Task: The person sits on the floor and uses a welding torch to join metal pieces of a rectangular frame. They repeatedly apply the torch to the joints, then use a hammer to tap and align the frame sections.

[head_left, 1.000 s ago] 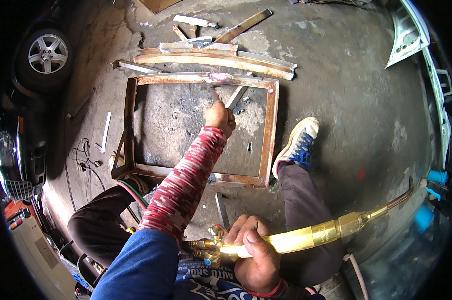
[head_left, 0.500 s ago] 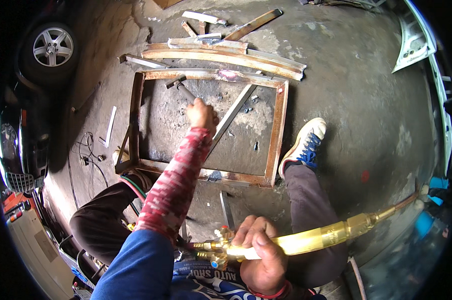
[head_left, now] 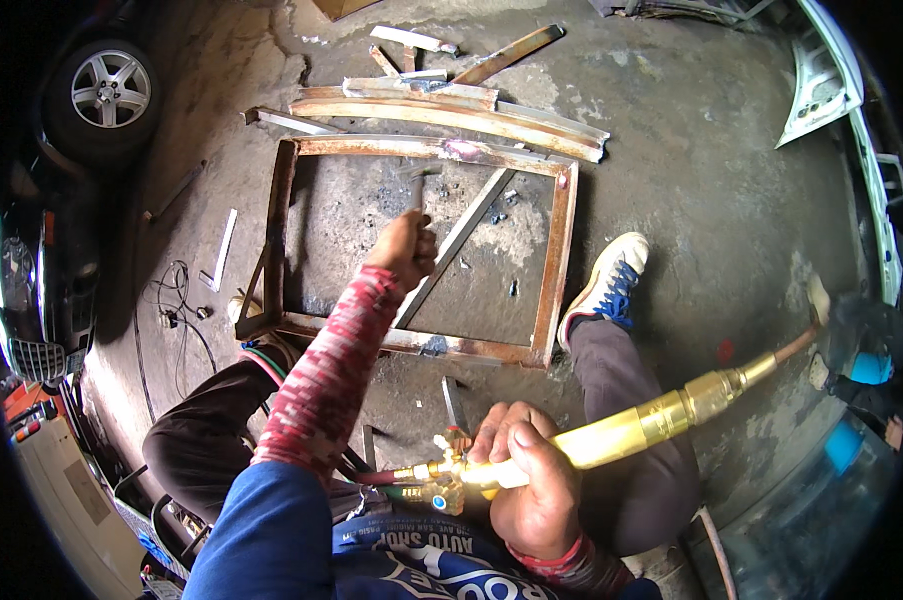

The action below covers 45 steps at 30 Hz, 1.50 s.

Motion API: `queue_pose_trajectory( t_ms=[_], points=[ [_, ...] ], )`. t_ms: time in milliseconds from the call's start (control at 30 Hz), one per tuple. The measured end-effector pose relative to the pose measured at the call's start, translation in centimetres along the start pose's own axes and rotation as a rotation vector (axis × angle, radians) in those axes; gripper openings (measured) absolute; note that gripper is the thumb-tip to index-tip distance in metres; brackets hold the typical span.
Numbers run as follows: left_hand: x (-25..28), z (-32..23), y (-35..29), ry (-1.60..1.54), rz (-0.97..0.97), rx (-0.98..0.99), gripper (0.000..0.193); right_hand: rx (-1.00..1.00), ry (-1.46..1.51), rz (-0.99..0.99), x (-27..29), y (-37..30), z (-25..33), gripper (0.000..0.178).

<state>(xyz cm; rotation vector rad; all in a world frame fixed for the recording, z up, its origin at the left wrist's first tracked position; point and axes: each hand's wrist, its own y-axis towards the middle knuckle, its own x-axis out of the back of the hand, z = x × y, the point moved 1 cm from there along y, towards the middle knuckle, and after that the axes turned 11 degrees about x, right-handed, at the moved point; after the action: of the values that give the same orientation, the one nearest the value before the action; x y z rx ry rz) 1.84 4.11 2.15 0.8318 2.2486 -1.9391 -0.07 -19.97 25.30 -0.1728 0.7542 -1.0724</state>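
Note:
My left hand is closed round the handle of a hammer, whose head is smeared by motion. It hangs over the inside of a rusty rectangular angle-iron frame lying on the floor, near the frame's far bar. My right hand grips a brass gas torch close to my lap. The torch points to the right, its thin copper-coloured tip away from the frame. Hoses run from its valve end toward my left, partly behind my left arm. A grey metal strip crosses the frame diagonally.
Several rusty metal lengths lie beyond the frame. My shoe stands beside its right bar. A cable lies left of it, near a parked car's wheel. A pale car panel stands at far right; dark and blue shapes are below it.
The hammer has swung to the right, from the frame's far left part toward the middle of the far bar. The torch's tip has risen a little in my right hand.

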Motion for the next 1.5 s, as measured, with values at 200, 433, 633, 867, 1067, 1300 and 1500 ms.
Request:
queue_pose_trajectory(
  t_ms=[200,433,633,867,1067,1300,1500],
  points=[
    [9.6,3.1,-10.9,0.412,-0.164,-0.036,0.018,0.078,-0.028,0.046,-0.6,-1.0,-1.2,0.028],
    [17.3,13.1,-19.0,1.023,-0.205,-0.255,0.028,-0.27,-0.186,0.199,-0.6,-3.0,-6.5,0.027],
    [18.8,18.2,-17.9,1.617,-0.236,-0.503,0.029,-0.382,-0.25,0.374,0.7,-3.1,-11.4,0.025],
    [18.1,21.0,-14.9,1.959,-0.363,-0.566,0.026,-0.429,-0.243,0.177,2.6,-2.4,-12.7,0.021],
    [21.0,22.4,-9.6,1.354,-0.391,0.324,0.03,-0.484,-0.273,0.056,3.7,-2.5,-12.5,0.021],
    [20.0,21.7,-9.1,1.014,0.084,0.203,0.012,-0.358,-0.233,-0.01,2.4,-2.8,-12.9,0.026],
    [18.4,20.5,-10.6,0.364,0.042,0.423,0.019,-0.355,-0.229,-0.005,1.5,-2.7,-13.1,0.022]
  ],
)
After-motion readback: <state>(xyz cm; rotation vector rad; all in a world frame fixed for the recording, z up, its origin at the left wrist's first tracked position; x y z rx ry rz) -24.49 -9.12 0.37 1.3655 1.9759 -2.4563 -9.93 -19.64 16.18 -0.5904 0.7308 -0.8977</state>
